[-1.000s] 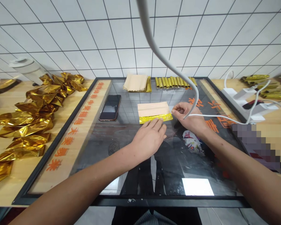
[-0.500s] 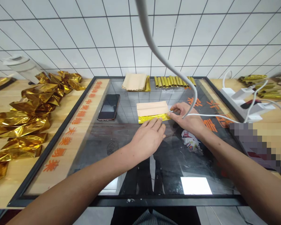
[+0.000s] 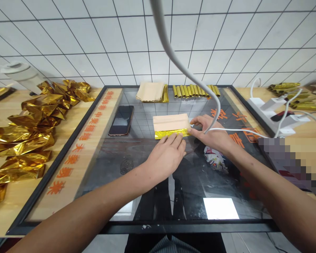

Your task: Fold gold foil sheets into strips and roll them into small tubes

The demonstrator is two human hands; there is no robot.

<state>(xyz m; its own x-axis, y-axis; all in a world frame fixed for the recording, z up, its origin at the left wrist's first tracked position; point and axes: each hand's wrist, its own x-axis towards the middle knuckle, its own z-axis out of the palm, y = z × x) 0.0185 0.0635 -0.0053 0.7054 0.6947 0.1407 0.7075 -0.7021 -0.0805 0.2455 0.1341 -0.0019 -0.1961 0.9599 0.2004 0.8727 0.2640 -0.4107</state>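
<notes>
A sheet of gold foil paper [image 3: 170,122] lies pale side up on the glass, its near edge folded over into a shiny gold strip. My left hand [image 3: 166,154] lies flat, its fingertips on that strip. At the sheet's right end, my right hand [image 3: 209,130] has the edge between thumb and forefinger. Behind the sheet is a stack of the same paper [image 3: 150,92], pale side up. Beside that stack, several gold paper rolls [image 3: 192,91] form a row.
The black-framed glass panel [image 3: 100,182] covers the table. A phone [image 3: 121,120] lies to the left. Folded gold paper pieces [image 3: 37,137] are heaped on the far left. On the right sits a power strip [image 3: 268,116] with cables. A thick white cable [image 3: 184,68] hangs across the view.
Almost nothing differs: both hands stay at the folded strip, with the left fingers shifted very slightly. The whole view has tilted a little.
</notes>
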